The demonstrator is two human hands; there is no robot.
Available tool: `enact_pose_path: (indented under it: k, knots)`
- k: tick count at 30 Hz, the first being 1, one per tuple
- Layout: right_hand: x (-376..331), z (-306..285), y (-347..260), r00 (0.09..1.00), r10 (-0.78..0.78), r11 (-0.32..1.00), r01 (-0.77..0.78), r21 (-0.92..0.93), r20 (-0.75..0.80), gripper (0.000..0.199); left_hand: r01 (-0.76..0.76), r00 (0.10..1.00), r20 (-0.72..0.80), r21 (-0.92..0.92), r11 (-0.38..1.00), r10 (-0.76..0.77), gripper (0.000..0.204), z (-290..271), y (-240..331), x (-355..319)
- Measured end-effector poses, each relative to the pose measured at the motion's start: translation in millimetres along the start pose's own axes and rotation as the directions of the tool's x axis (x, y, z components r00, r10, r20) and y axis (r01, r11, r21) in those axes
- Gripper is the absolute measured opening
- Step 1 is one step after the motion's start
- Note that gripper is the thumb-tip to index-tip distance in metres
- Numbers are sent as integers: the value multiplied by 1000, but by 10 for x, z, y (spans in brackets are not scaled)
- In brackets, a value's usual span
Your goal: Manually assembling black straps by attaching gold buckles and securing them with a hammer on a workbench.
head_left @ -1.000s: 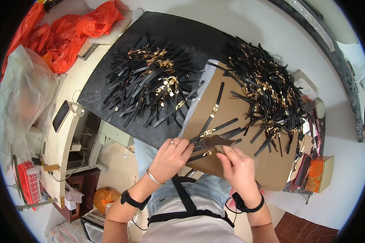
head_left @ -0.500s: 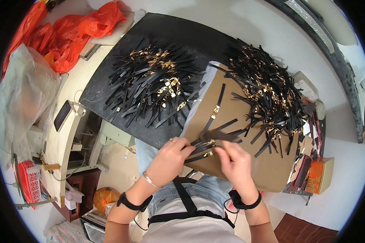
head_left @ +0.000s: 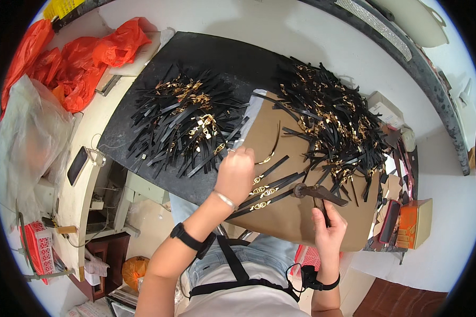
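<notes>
Black strap [head_left: 278,136] with a gold buckle lies over the brown board [head_left: 296,228], its near end pinched in the left hand [head_left: 237,170]. Below it, a row of buckled straps [head_left: 262,195] fans rightward across the board. The board's rounded near edge faces the person's lap; its pale left edge borders the black bench [head_left: 169,55]. A heaped strap pile [head_left: 188,124] stands just left of that edge, while a second heap [head_left: 336,127] covers the board's far right part. Between the row and this second heap runs a narrow strip of bare brown surface; a wider bare stretch spans the near right corner.

The left forearm slants up and rightward, back of the hand uppermost, fingers curled in with their tips hidden. The right hand [head_left: 329,224], its forearm nearly upright, is clamped on the handle of a hammer [head_left: 321,194], thumb raised, the head over the row's right ends.
</notes>
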State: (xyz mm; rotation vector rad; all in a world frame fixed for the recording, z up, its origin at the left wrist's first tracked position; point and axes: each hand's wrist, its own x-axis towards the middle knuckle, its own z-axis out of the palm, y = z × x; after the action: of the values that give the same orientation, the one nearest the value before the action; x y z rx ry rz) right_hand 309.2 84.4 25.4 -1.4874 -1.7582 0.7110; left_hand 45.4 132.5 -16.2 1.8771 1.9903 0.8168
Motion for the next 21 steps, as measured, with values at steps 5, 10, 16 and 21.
enact_pose_path:
  k: [5,10,16,21]
  knots:
    - [75,26,-83,998,9,1000,-10,15,61,33,-279,959,61,373,885,277,18,-278,-51,-378]
    - [552,401,-404,958,-270,961,274,-32,97,29,-252,963,-16,309,917,270,33,-267,-95,-620]
    - [745,749,-440,924,-326,921,359,-154,202,32,-145,983,-111,33,989,148,27,-223,-100,-718]
    - [561,801,-534,909,-352,898,395,-192,222,33,-118,985,-139,-130,984,100,22,-298,-85,-752]
